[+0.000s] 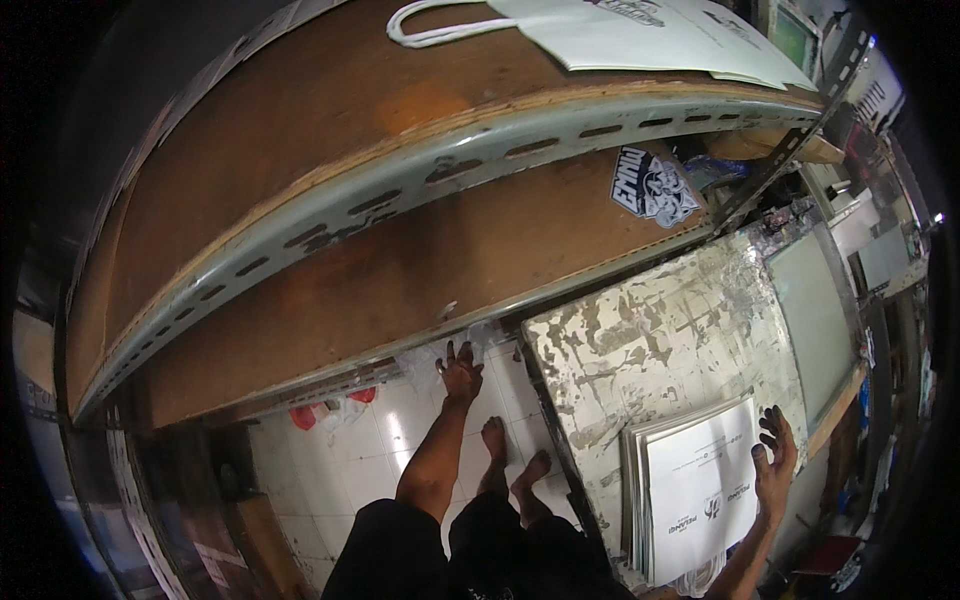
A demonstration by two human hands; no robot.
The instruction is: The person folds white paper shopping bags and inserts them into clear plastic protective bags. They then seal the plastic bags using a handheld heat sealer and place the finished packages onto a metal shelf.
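My left hand (461, 376) reaches down in front of the lower shelf, its fingers spread. Beside and beneath it lies thin clear plastic (420, 360); whether the fingers touch it I cannot tell. On the paint-worn table to the right rests a stack of white paper bags (697, 490) with dark print on the top one. Just past the stack's right edge is my right hand (777, 455), fingers apart and slightly bent, with nothing seen in it. White rope handles (700, 578) stick out at the stack's near end.
Two brown shelves with a slotted metal edge (530, 147) run across the left and far side. White paper bags (640, 38) lie on the upper shelf (300, 90); a sticker (655, 187) marks the lower one. The worn table (660, 340) has a glass panel (815, 310). Red items (303, 416) lie on white floor tiles.
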